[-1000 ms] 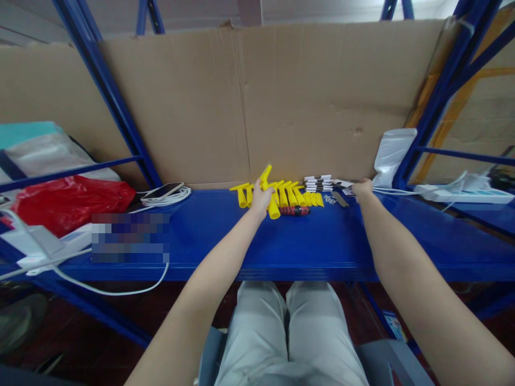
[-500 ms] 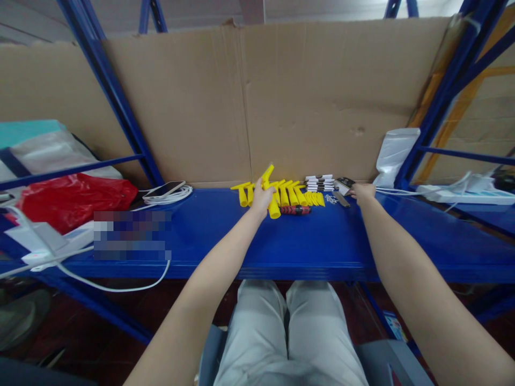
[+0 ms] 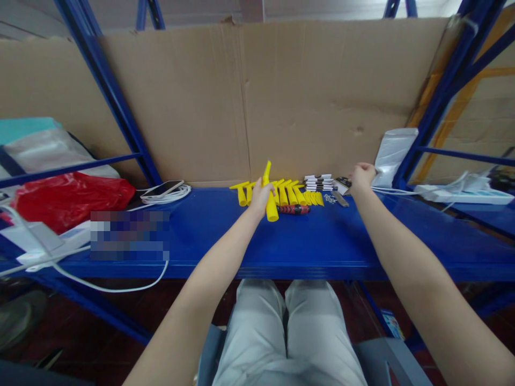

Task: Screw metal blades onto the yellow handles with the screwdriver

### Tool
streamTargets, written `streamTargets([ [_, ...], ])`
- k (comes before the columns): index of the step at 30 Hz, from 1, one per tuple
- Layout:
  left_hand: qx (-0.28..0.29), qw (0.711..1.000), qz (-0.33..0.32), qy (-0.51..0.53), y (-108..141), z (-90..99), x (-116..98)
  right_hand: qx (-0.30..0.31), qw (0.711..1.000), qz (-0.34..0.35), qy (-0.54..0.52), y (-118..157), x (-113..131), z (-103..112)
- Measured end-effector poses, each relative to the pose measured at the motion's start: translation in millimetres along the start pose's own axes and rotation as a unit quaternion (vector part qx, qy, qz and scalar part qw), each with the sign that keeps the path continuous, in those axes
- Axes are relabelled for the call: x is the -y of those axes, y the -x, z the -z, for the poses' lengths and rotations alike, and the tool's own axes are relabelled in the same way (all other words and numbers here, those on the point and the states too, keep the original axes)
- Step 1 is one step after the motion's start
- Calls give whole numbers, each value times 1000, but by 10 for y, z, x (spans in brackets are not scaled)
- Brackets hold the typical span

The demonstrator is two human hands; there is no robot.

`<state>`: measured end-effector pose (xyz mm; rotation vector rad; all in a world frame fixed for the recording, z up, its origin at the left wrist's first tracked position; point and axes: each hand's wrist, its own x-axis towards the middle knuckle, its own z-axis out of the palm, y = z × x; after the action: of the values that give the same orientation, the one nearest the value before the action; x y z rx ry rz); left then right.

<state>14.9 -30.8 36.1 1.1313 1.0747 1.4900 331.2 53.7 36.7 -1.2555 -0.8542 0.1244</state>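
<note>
My left hand (image 3: 261,197) is closed round a yellow plastic piece (image 3: 272,210) with a wide tube end toward me. Behind it, several yellow T-shaped pieces (image 3: 290,195) stand in a row, and a red and black tool (image 3: 295,209) lies in front of them. My right hand (image 3: 363,175) is raised with its fingers curled, near the white bag; what it holds, if anything, is too small to name. Left of that hand are a black and white packet (image 3: 341,185), a grey metal piece (image 3: 340,199), small silvery parts (image 3: 330,198) and stacked white packets (image 3: 318,183).
A blue shelf (image 3: 309,244) runs across, with a cardboard sheet (image 3: 298,102) behind. At the left lie a red bag (image 3: 76,198), a phone and a coiled white cable (image 3: 171,193). A white plastic bag (image 3: 394,155) leans at the right, near a power strip (image 3: 462,194).
My right hand has lifted up and away from the black and white packet. My left hand has turned the yellow piece slightly, staying in about the same place.
</note>
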Motion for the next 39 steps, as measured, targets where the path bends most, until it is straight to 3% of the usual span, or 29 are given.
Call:
streamTargets([
  [1, 6, 1000, -2, 4, 22, -2, -17, 14, 999, -43, -26, 92, 138, -19],
  [3, 13, 1000, 4, 6, 60, -8, -46, 74, 994, -57, -58, 334, 400, -26],
  [6, 14, 1000, 22, -3, 83, -13, -69, 232, 972, 13, -34, 745, 661, 35],
  [9, 27, 999, 36, -17, 66, -3, -57, 389, 909, 120, 89, 1068, 736, 123],
  [11, 47, 997, 49, -23, 46, 13, -34, 452, 860, 174, 159, 1195, 728, 159],
  [14, 86, 993, 74, -24, 20, 45, -2, 490, 823, 208, 197, 1278, 693, 167],
  [19, 144, 984, 102, -36, 4, 79, 28, 551, 788, 185, 203, 1323, 616, 135],
  [25, 156, 974, 124, -110, 1, 85, 63, 577, 763, 187, 223, 1349, 564, 113],
  [28, 158, 972, 120, -125, -1, 87, 66, 603, 762, 155, 176, 1305, 578, 150],
  [31, 151, 975, 109, -123, 5, 86, 58, 604, 788, 67, 104, 1250, 607, 202],
  [34, 147, 976, 105, -121, 22, 78, 43, 545, 838, -3, 34, 1212, 650, 229],
  [39, 156, 972, 141, -101, 39, 53, 14, 411, 908, -60, -60, 1176, 719, 227],
])
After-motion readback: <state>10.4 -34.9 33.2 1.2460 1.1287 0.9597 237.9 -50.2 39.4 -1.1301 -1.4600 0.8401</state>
